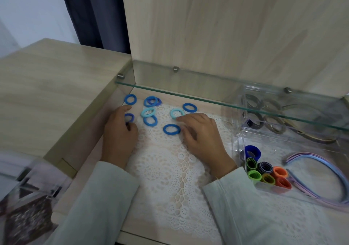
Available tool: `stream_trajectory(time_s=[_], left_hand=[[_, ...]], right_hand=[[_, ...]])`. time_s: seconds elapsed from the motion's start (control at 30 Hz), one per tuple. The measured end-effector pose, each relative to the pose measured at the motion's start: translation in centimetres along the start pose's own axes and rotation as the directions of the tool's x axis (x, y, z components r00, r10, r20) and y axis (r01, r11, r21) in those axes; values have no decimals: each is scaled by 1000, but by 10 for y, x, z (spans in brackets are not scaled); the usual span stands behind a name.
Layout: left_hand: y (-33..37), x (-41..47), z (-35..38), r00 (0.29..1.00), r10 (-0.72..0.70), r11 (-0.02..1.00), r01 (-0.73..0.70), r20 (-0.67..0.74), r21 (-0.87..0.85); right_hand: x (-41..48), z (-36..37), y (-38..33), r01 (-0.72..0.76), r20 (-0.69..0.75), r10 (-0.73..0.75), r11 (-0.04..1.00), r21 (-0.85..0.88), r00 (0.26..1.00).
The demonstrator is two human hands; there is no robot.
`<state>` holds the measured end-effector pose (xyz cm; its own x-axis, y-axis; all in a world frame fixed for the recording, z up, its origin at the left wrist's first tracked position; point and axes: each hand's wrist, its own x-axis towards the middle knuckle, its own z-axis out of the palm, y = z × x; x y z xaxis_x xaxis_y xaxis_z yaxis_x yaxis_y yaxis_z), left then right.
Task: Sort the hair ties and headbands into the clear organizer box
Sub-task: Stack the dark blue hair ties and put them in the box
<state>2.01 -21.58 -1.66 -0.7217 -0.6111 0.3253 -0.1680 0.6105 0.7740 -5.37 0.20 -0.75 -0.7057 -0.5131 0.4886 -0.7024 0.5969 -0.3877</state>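
Note:
Several blue and light-blue hair ties lie loose on the lace mat [170,169]. My left hand [119,133] pinches a dark blue hair tie [129,117] at the mat's left edge. My right hand [202,133] has its fingers curled, fingertips on a light-blue hair tie [176,113]; a blue hair tie [171,129] lies just left of its knuckles. The clear organizer box [243,150] stands at the right. It holds rolled green, orange, black and blue ties [268,173] in the near compartment, pastel headbands [313,161], and grey ties [264,116] further back.
A glass shelf [207,97] runs across just above the far ties and over the box's back part. A wooden wall [226,27] rises behind. A wooden ledge [56,86] borders the left, with a clear case [28,188] at lower left.

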Motion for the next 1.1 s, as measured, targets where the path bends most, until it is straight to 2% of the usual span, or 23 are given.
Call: stream_trajectory(time_s=[0.1, 0.23, 0.3, 0.37, 0.47, 0.67, 1.1], left_hand=[[-1, -1, 0, 999, 51, 999, -51, -11, 7], [0, -2, -1, 998, 54, 999, -54, -25, -7], [0, -2, -1, 998, 56, 998, -56, -19, -17], [2, -3, -2, 995, 100, 995, -100, 6, -22], [2, -3, -2, 966, 250, 967, -253, 70, 38], [2, -2, 0, 907, 377, 908, -402, 187, 120], [3, -4, -1, 948, 247, 905, -300, 201, 301]], right_hand=[[2, 1, 3, -150, -88, 142, 985, -87, 986], [10, 4, 9, -387, -2, 389, 915, -113, 921], [14, 5, 10, -421, 26, 432, 889, -178, 901], [17, 5, 8, -419, 44, 442, 874, -248, 896], [20, 5, 8, -412, 32, 440, 862, -296, 898], [18, 10, 15, -448, -68, 443, 880, -160, 894], [12, 11, 19, -373, -190, 361, 927, -33, 913]])
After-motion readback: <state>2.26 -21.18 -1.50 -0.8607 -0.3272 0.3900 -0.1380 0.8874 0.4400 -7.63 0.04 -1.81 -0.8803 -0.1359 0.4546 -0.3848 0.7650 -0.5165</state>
